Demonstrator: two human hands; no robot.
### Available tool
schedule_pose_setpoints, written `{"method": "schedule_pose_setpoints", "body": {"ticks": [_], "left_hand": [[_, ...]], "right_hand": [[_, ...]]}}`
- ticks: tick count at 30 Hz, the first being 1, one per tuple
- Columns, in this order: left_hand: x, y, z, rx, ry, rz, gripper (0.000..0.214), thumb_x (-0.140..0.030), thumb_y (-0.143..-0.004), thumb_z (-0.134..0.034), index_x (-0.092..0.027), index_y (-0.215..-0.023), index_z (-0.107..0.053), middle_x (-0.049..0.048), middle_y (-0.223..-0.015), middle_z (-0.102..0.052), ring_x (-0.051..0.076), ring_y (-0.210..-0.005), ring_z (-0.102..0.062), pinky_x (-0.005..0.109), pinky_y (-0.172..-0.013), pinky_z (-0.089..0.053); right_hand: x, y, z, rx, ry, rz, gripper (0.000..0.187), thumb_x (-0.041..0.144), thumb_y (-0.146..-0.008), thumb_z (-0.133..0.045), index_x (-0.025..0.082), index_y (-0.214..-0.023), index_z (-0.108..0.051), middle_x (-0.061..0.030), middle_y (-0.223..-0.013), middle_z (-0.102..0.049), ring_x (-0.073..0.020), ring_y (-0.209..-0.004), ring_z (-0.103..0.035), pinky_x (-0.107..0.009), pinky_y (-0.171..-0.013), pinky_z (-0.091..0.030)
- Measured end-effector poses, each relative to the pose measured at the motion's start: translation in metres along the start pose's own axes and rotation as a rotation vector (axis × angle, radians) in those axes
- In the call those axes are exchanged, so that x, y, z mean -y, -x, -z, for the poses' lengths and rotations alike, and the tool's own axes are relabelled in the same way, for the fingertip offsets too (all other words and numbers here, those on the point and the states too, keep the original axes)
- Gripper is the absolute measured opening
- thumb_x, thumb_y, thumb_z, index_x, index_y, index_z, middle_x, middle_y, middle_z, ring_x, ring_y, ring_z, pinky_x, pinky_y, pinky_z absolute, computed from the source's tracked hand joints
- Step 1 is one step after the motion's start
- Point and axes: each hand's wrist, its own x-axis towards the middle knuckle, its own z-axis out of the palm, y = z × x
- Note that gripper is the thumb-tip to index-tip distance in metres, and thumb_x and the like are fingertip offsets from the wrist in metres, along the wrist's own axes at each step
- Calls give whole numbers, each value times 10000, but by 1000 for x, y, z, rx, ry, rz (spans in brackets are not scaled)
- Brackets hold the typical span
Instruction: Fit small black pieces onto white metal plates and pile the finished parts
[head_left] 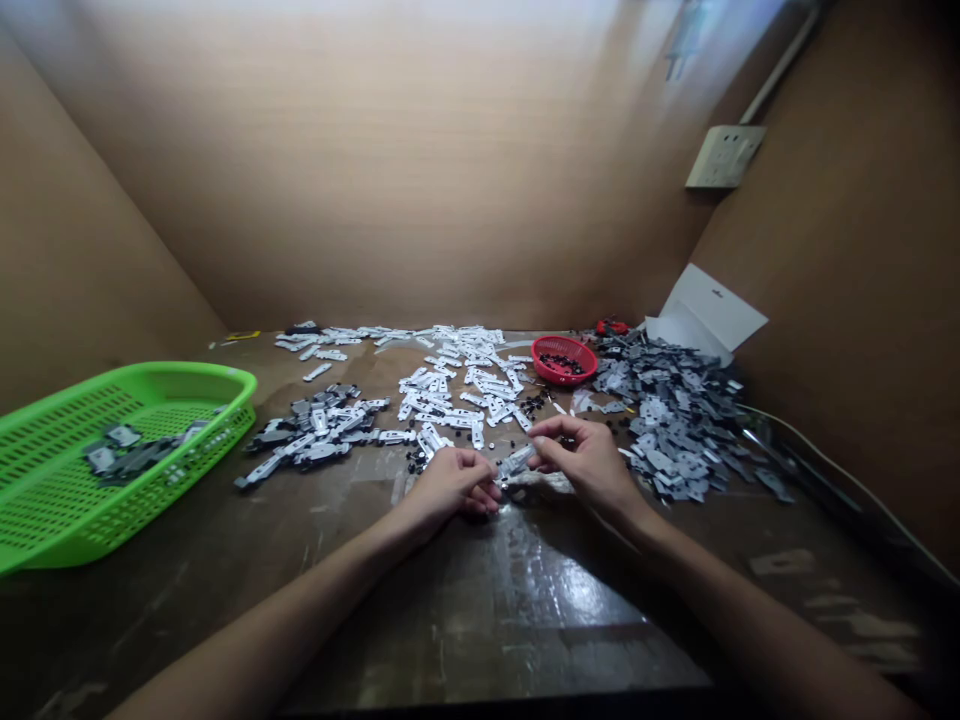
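My left hand (459, 484) is closed in a pinch over the middle of the table; whatever its fingertips hold is too small to make out. Just to the right, my right hand (583, 460) has thumb and forefinger closed on one end of a flat grey plastic piece (516, 460), shaped like a toy-car base. The piece's near end reaches to my left fingertips. Beyond both hands lie many white car-shaped plastic pieces (435, 392). Small black parts are scattered close to the hands, and more fill a red round basket (564, 375).
On the left stands a green slotted basket (225, 375) with several grey pieces inside. A mixed grey-and-white pile (319, 430) lies beside it. To the right are a large heap of grey pieces (675, 420), a white card (712, 310) and a cable (847, 478) along the side panel.
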Motion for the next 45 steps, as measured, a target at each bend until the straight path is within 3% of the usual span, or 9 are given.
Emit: {"method": "schedule_pose_setpoints", "body": {"ticks": [18, 28, 36, 45], "left_hand": [[-2, 2, 0, 3, 14, -5, 224, -334, -690, -601, -114, -714, -562, 78, -664, -658, 127, -539, -624, 189, -477, -447], [-2, 2, 0, 5, 18, 4, 252, -354, -678, -619, -112, -729, -572, 73, -655, -657, 120, -532, -617, 192, -484, -448], [2, 0, 4, 6, 65, -22, 234, -342, -694, -617, -114, -717, -569, 62, -674, -654, 96, -542, -608, 164, -486, -430], [-1, 3, 0, -22, 83, -71, 269, -378, -694, -624, -119, -713, -557, 62, -683, -653, 96, -547, -607, 167, -496, -428]], "right_hand": [[-1, -2, 3, 78, 147, -13, 160, 296, -705, -613, 145, -756, -622, -38, -636, -644, -158, -564, -617, -247, -530, -482], [-1, -3, 1, 91, 25, -117, 217, 320, -672, -648, 145, -795, -616, -17, -651, -625, -136, -550, -593, -234, -509, -460], [-10, -7, 5, 1, 163, -48, 276, 381, -639, -671, 123, -737, -662, -28, -679, -639, -124, -598, -545, -227, -556, -409], [-22, -10, 5, 39, -28, -219, 363, 419, -631, -672, 131, -848, -637, 34, -540, -519, -47, -385, -350, -182, -368, -259]]}}
